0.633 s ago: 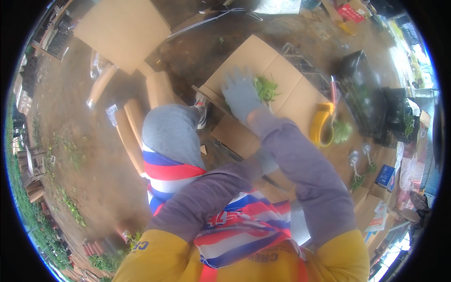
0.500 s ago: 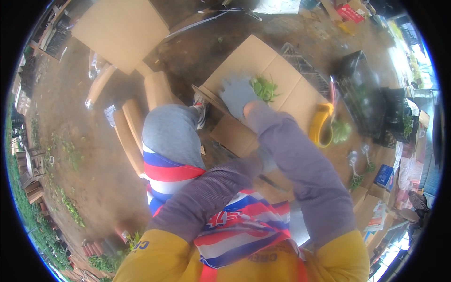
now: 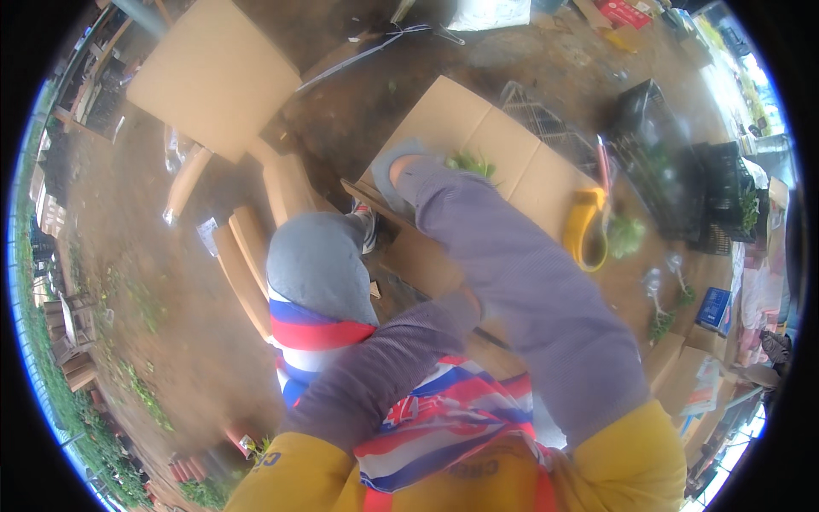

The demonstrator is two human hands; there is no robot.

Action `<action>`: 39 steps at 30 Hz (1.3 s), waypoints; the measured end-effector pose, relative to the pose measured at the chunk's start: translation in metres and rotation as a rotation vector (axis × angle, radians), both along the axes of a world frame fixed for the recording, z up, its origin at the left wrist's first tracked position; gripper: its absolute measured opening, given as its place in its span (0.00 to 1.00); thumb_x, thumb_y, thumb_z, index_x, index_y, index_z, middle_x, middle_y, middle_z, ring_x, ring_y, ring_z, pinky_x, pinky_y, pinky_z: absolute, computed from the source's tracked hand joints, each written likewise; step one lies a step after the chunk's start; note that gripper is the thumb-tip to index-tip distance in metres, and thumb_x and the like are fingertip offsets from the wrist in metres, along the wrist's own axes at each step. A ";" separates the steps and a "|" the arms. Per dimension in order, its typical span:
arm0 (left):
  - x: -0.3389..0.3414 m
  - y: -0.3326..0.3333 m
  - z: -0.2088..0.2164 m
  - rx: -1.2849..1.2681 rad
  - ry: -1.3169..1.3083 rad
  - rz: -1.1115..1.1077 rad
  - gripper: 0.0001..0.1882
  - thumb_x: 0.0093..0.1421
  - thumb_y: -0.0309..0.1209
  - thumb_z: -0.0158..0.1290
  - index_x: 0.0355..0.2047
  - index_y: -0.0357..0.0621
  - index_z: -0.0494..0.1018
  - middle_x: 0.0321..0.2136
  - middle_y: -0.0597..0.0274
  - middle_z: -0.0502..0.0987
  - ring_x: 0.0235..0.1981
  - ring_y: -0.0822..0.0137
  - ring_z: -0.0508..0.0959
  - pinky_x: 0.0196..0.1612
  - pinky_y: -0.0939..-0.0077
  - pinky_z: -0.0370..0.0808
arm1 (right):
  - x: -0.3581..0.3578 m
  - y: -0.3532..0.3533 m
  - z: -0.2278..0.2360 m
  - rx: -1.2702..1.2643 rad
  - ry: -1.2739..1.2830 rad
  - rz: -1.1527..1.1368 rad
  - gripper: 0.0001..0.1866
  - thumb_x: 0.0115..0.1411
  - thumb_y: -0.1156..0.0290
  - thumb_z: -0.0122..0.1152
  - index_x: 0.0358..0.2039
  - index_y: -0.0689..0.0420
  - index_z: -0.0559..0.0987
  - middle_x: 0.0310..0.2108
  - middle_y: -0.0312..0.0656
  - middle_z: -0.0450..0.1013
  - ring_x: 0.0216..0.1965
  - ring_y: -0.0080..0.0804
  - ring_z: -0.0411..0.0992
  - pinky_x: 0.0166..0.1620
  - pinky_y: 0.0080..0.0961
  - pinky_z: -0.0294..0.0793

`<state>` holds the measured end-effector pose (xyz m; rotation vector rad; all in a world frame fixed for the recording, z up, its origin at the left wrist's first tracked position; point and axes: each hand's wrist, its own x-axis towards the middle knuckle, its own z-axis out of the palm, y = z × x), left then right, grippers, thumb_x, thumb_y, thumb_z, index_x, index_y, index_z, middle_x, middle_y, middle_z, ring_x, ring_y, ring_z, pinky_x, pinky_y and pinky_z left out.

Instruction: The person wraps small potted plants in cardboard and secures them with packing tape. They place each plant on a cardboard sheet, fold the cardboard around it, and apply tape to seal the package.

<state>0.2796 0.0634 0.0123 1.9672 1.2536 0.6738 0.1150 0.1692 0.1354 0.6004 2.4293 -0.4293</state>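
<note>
A cardboard box [image 3: 520, 136] stands in front of me, its broad brown top facing up. My right hand [image 3: 388, 175], in a grey glove, is at the box's near left edge, touching or just over a narrow raised flap [image 3: 368, 198]; its fingers are blurred and turned away. Just right of that hand, a small bunch of green leaves [image 3: 471, 162] lies on the top, partly behind my sleeve. My left hand [image 3: 479, 300] is beneath my right forearm at the box's near side, nearly all hidden. A yellow tape roll [image 3: 582, 226] sits at the right part of the box.
An upright cardboard carton [image 3: 213, 77] and folded cardboard pieces [image 3: 243, 264] are at left. Black crates [image 3: 721, 192] stand at right, near a blue box [image 3: 713, 307] and small plants with pale roots [image 3: 653, 286]. A white sack [image 3: 490, 13] lies at the far side.
My right hand has slid left and nearer, off the leaves' side to the box's left edge. My left hand has slipped further under the right forearm. The view has shifted slightly.
</note>
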 end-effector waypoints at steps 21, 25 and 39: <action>-0.029 0.019 0.032 0.040 0.186 -0.106 0.12 0.44 0.33 0.67 0.24 0.39 0.78 0.36 0.52 0.74 0.42 0.49 0.76 0.46 0.55 0.74 | 0.365 -0.140 -0.086 0.207 0.846 -1.075 0.27 0.59 0.74 0.64 0.60 0.63 0.73 0.54 0.49 0.75 0.52 0.34 0.76 0.54 0.28 0.75; -0.033 0.012 0.027 0.043 0.155 -0.119 0.13 0.42 0.31 0.69 0.23 0.39 0.77 0.38 0.53 0.75 0.44 0.51 0.75 0.47 0.57 0.73 | 0.365 -0.112 -0.100 -0.486 0.960 -1.479 0.34 0.57 0.69 0.71 0.63 0.63 0.70 0.57 0.52 0.72 0.54 0.39 0.75 0.57 0.31 0.73; -0.029 0.010 0.029 0.180 0.168 -0.113 0.13 0.42 0.29 0.68 0.26 0.39 0.77 0.40 0.52 0.78 0.42 0.51 0.78 0.45 0.59 0.76 | 0.373 -0.067 -0.079 -0.471 0.755 -1.006 0.35 0.54 0.67 0.73 0.60 0.66 0.72 0.51 0.53 0.77 0.50 0.43 0.77 0.55 0.33 0.74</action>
